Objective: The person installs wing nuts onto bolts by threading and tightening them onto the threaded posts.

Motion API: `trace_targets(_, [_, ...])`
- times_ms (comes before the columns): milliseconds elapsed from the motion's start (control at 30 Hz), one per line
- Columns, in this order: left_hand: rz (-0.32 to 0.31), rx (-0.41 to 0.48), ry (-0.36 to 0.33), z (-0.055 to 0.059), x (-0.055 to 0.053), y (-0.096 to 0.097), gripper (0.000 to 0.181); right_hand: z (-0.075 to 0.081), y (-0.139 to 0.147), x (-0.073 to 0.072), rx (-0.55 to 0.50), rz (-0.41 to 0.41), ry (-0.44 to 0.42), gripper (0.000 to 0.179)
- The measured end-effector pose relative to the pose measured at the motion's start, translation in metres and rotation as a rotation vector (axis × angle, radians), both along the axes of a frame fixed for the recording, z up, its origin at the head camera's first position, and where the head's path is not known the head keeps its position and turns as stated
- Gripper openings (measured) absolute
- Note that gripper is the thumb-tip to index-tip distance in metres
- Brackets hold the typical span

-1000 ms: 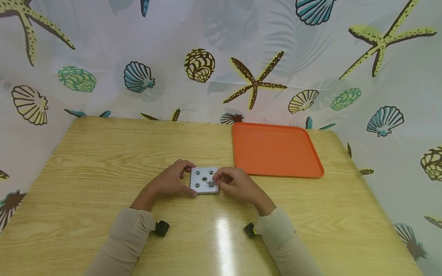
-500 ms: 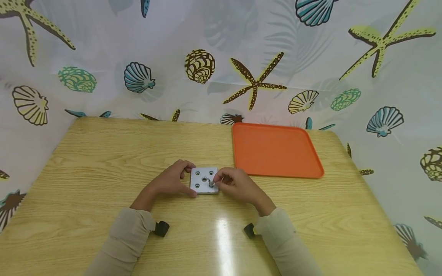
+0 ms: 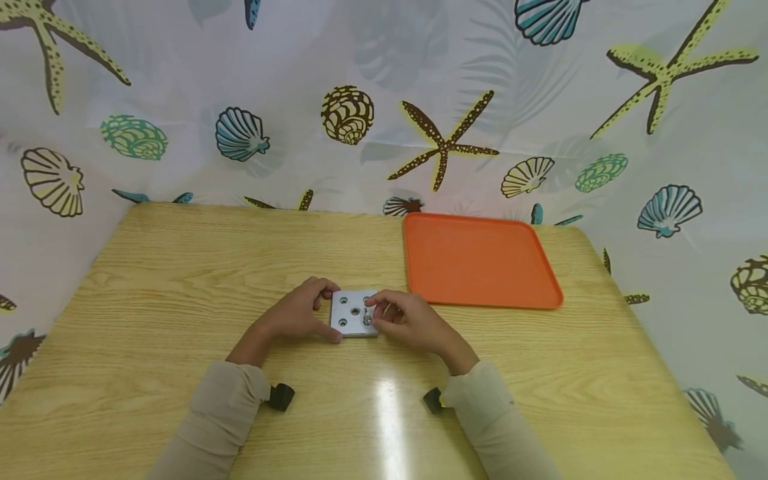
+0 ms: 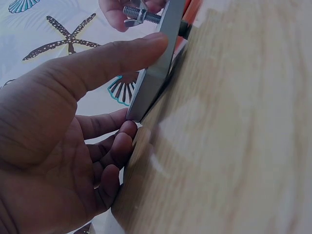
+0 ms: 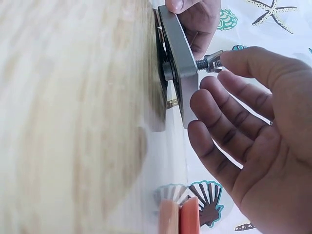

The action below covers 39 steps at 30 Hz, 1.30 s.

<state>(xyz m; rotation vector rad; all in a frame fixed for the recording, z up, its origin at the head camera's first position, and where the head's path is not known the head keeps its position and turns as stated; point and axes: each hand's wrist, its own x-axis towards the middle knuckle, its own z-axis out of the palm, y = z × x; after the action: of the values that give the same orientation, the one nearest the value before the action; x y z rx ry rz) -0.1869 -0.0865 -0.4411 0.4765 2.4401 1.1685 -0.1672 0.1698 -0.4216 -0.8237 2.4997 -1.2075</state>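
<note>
A square silver metal plate (image 3: 354, 329) with several round holes lies between the hands. My left hand (image 3: 299, 312) grips it by the left side, thumb on the near edge and fingers at the far corner. Through the near right hole stands a threaded bolt (image 5: 200, 64), its round head (image 5: 168, 72) showing under the plate in the right wrist view. A metal wing nut (image 5: 213, 63) sits partway along the bolt's thread. My right hand (image 3: 414, 322) is at this wing nut, thumb against a wing and index finger close by, the other fingers loosely bent beside the plate.
An orange tray (image 3: 480, 263) lies at the back right of the wooden table (image 3: 210, 253). A curtain (image 3: 288, 60) printed with shells and starfish hangs behind the table and along its sides. Small black devices (image 3: 281, 397) are worn at both wrists.
My right fingers have shifted around the wing nut, which has turned; the index finger now reaches farther over the plate. The left hand and the plate have stayed in place.
</note>
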Motion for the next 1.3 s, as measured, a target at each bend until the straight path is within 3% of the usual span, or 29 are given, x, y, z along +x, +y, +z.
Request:
trace_targets(533, [-0.013, 0.001, 0.018, -0.0011, -0.0011, 0.0003, 0.084, -0.0017, 0.0015, 0.0002, -0.011, 0.025, 0.005, 0.03])
trace_targets(1300, [-0.004, -0.001, 0.032, -0.0036, 0.0088, 0.0037, 0.083, -0.0034, 0.0072, 0.0067, 0.012, -0.01, 0.045, 0.008])
